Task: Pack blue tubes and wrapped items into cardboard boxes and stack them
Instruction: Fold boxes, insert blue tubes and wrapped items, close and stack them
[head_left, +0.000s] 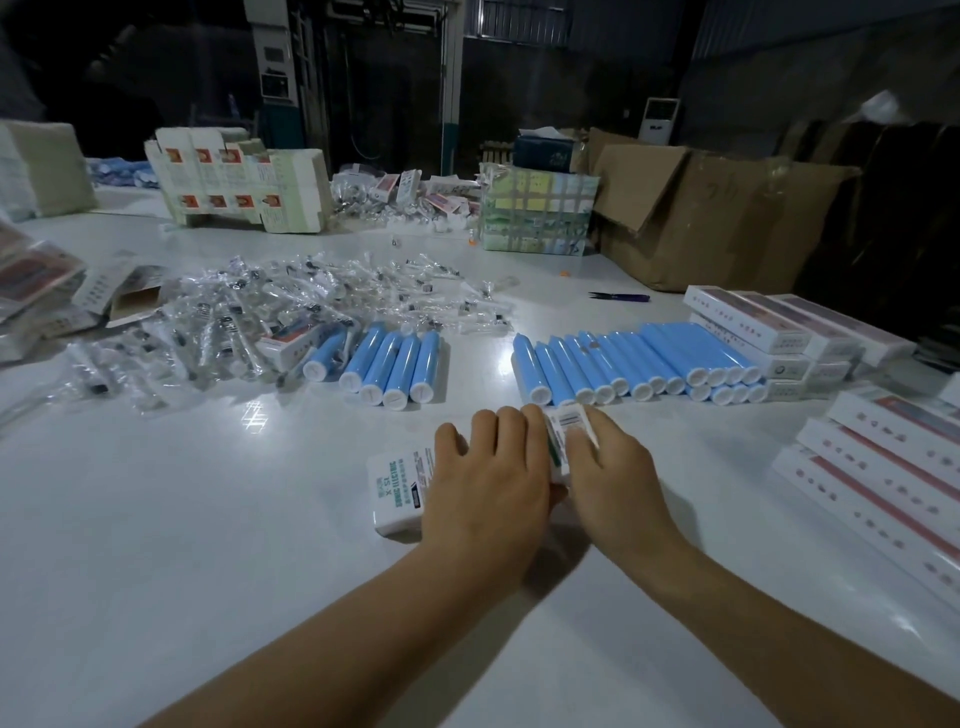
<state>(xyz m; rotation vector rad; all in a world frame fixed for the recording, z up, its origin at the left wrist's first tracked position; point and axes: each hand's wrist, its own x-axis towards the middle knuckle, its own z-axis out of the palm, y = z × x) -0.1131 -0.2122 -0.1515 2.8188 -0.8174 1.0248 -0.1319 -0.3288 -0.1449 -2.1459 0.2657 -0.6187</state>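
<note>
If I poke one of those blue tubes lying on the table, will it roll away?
Probably a bit. The blue tubes are round, smooth and lying on their sides on a shiny table, so a loose one should roll. Packed side by side, its neighbours would likely stop it quickly.

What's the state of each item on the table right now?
small white box: lying flat, end flap being closed
left hand: pressing flat on the box
right hand: fingers on the end flap
blue tubes: capped, lying in rows, unpacked
wrapped items: loose pile, sealed
packed boxes: closed, stacked
big brown carton: flaps open
</note>
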